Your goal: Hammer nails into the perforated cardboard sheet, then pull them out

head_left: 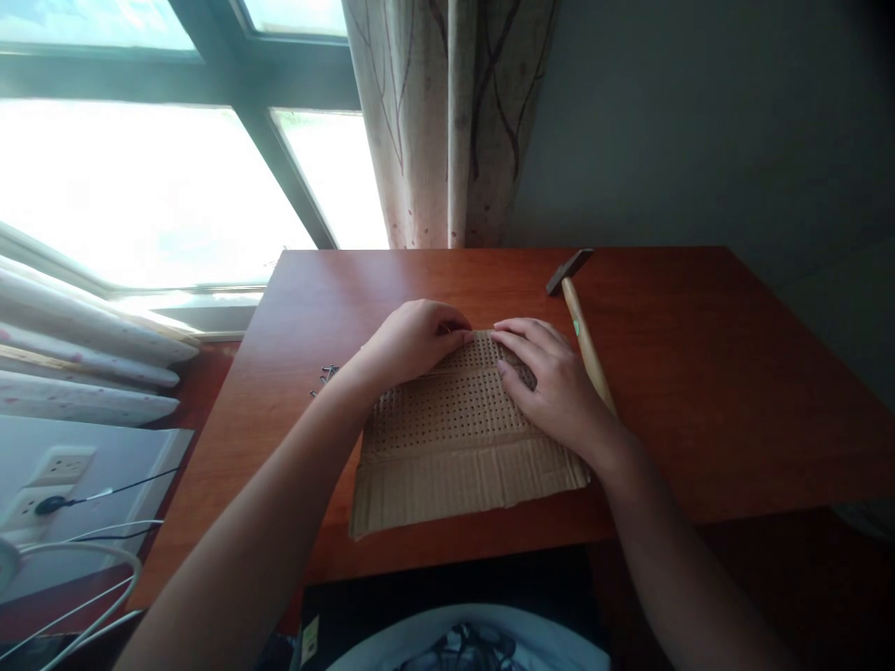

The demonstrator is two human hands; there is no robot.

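Your left hand (423, 334): fingers curled and drawn in at the far side of the cardboard sheet (461, 475); you cannot tell from this angle whether anything is pinched. Your right hand (543, 368): fingers loosely spread, thumb apart, laid on the sheet's far right part. Cardboard sheet: brown, flat on the wooden table (713, 373), between your forearms; rows of small holes across the middle and far part, plain ribbed strip nearest you. Hammer (589, 345): pale handle, dark head, lying just beyond your right hand, head toward the table's far edge. Nails (327, 375): small metal cluster, beside your left wrist. Curtain (419, 140): pale, branch-patterned, behind the table.
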